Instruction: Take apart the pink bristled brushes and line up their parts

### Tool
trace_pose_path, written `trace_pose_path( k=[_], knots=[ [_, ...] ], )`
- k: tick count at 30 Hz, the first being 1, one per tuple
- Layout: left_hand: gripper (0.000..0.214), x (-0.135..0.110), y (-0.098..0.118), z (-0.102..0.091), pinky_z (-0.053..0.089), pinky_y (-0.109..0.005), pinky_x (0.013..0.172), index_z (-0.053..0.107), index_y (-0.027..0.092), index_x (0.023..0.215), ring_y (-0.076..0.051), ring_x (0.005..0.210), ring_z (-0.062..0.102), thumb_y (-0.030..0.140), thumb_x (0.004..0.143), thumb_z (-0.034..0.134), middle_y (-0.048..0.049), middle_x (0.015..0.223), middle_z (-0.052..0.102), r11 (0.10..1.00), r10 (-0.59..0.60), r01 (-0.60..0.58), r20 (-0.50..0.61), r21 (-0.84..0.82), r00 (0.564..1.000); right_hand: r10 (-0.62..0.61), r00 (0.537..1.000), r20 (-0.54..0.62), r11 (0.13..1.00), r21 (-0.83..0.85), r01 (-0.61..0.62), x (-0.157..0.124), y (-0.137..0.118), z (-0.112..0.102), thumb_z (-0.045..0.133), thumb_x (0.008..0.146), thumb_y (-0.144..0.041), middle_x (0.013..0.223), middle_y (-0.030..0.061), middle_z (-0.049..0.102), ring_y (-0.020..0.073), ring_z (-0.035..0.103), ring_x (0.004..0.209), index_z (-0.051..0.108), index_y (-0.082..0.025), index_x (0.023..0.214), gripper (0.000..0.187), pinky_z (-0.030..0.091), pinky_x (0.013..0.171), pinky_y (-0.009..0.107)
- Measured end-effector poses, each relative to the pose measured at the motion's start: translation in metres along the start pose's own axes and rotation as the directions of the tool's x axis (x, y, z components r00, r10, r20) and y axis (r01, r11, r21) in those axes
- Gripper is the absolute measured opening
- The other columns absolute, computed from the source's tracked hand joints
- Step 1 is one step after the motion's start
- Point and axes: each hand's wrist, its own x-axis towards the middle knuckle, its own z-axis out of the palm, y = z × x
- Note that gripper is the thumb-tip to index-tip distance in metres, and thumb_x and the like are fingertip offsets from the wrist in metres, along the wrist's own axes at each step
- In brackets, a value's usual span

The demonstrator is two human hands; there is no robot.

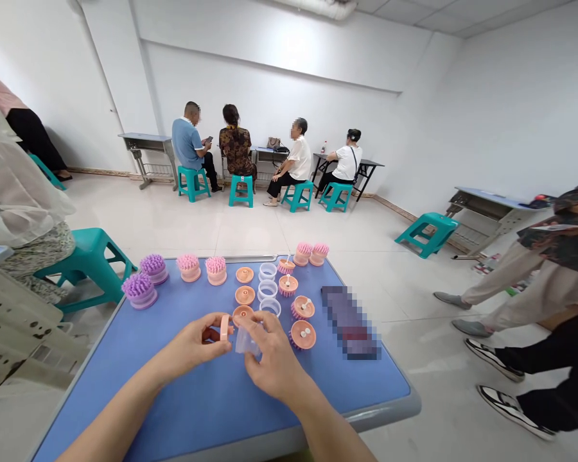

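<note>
My left hand (210, 340) pinches a round peach-coloured plastic cap (225, 328), held on edge above the table. Close beside it, my right hand (272, 353) grips a clear plastic ring (246, 341), partly hidden by the fingers. Whether cap and ring touch, I cannot tell. Just beyond my hands lies a column of peach caps (245, 295). To its right runs a column of clear rings (268, 290). Several upturned brush heads (303, 334) with pink bristles lie to the right of the rings, small white parts on their peach undersides.
Purple scalp brushes (139, 290) and pink ones (216, 271) stand along the back left of the blue table (197, 410); more pink brushes (319, 254) are at the back right. A blurred dark item (349, 324) lies at right. People sit by the far wall; others stand at both sides.
</note>
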Motion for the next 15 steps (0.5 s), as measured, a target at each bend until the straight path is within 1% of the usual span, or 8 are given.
trace_pose_path(
  k=[3, 5, 6, 8, 11, 13, 15],
  knots=[
    [0.033, -0.001, 0.002, -0.004, 0.045, -0.028, 0.073, 0.054, 0.018, 0.097, -0.017, 0.081, 0.054, 0.037, 0.070, 0.061, -0.0012, 0.088, 0.057, 0.998, -0.022, 0.019, -0.060, -0.053, 0.998, 0.022, 0.992, -0.120, 0.999, -0.033, -0.026, 0.000, -0.003, -0.002, 0.051, 0.065, -0.007, 0.107, 0.0066, 0.053, 0.0220, 0.049, 0.099, 0.053, -0.024, 0.115, 0.053, 0.045, 0.086, 0.038],
    [0.038, -0.001, 0.004, -0.005, 0.045, -0.030, 0.076, 0.054, 0.019, 0.100, -0.019, 0.086, 0.054, 0.039, 0.069, 0.063, -0.0027, 0.093, 0.057, 0.996, -0.045, 0.038, -0.098, -0.077, 0.994, 0.050, 0.979, -0.199, 0.994, -0.084, -0.068, -0.002, -0.002, -0.003, 0.055, 0.070, -0.013, 0.103, 0.0074, 0.058, 0.0235, 0.051, 0.096, 0.054, -0.021, 0.110, 0.041, 0.045, 0.082, 0.039],
    [0.038, -0.001, 0.004, -0.005, 0.045, -0.030, 0.077, 0.054, 0.019, 0.099, -0.019, 0.087, 0.053, 0.039, 0.068, 0.063, -0.0025, 0.093, 0.057, 0.996, -0.050, 0.042, -0.108, -0.072, 0.993, 0.067, 0.969, -0.236, 0.988, -0.119, -0.097, -0.004, 0.000, -0.003, 0.057, 0.072, -0.017, 0.101, 0.0079, 0.060, 0.0244, 0.052, 0.094, 0.054, -0.020, 0.109, 0.037, 0.046, 0.081, 0.041],
    [0.030, -0.001, 0.006, -0.004, 0.045, -0.028, 0.073, 0.055, 0.020, 0.092, -0.017, 0.082, 0.053, 0.038, 0.069, 0.062, 0.0001, 0.085, 0.055, 0.999, -0.032, 0.029, -0.095, -0.034, 0.995, 0.087, 0.950, -0.298, 0.971, -0.186, -0.147, -0.010, 0.005, -0.001, 0.059, 0.074, -0.024, 0.100, 0.0093, 0.062, 0.0263, 0.053, 0.094, 0.053, -0.019, 0.109, 0.036, 0.046, 0.079, 0.043],
    [0.017, -0.001, 0.008, 0.000, 0.043, -0.025, 0.067, 0.053, 0.019, 0.079, -0.014, 0.071, 0.049, 0.034, 0.072, 0.059, 0.0036, 0.074, 0.050, 1.000, 0.000, 0.000, -0.026, 0.011, 1.000, 0.082, 0.940, -0.332, 0.960, -0.226, -0.164, -0.020, 0.012, 0.002, 0.057, 0.077, -0.025, 0.102, 0.0116, 0.061, 0.0270, 0.055, 0.096, 0.051, -0.018, 0.113, 0.037, 0.047, 0.080, 0.044],
    [0.018, -0.001, 0.008, 0.002, 0.044, -0.025, 0.067, 0.053, 0.019, 0.080, -0.014, 0.070, 0.049, 0.032, 0.070, 0.060, 0.0037, 0.074, 0.049, 1.000, -0.013, 0.013, 0.001, 0.013, 1.000, 0.082, 0.941, -0.328, 0.964, -0.212, -0.158, -0.024, 0.015, 0.004, 0.053, 0.079, -0.022, 0.104, 0.0126, 0.060, 0.0261, 0.057, 0.097, 0.049, -0.018, 0.115, 0.037, 0.049, 0.078, 0.042],
    [0.026, -0.001, 0.005, 0.003, 0.045, -0.027, 0.070, 0.053, 0.019, 0.089, -0.015, 0.074, 0.051, 0.031, 0.067, 0.061, 0.0026, 0.078, 0.051, 0.999, -0.036, 0.036, 0.002, 0.006, 0.999, 0.085, 0.945, -0.315, 0.969, -0.193, -0.152, -0.027, 0.016, 0.005, 0.050, 0.078, -0.018, 0.106, 0.0130, 0.059, 0.0254, 0.057, 0.098, 0.049, -0.018, 0.115, 0.037, 0.051, 0.075, 0.039]
  ],
)
